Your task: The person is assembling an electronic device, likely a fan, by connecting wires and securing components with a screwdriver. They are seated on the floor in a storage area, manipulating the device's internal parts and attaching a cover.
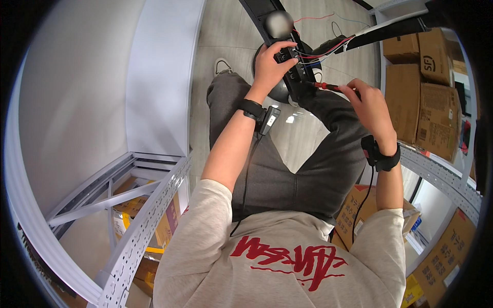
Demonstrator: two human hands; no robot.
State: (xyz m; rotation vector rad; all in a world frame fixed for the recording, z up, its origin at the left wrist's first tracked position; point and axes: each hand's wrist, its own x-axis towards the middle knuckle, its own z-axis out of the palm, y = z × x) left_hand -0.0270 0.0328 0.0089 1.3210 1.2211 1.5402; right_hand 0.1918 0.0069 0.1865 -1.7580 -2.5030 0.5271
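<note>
A long black bar (259, 20) rises between my knees, with a row of small metal terminals (294, 68) along it and a pale round part (279, 24) higher up. My left hand (271, 68) grips the bar at the terminals, thumb and index finger on either side of a section. Held in my right hand (371, 107) is a screwdriver (328, 87) with a red and black handle. Its tip points left toward the lower terminals; whether it touches them I cannot tell. Red, white and blue wires (328, 53) run from the terminals to the right.
A second black arm (382, 35) carries the wires toward the upper right. Brown cartons (403, 97) are stacked on a rack at the right. A white panel (159, 77) and a slotted metal frame (138, 215) stand at the left. Cables hang from both wrist straps.
</note>
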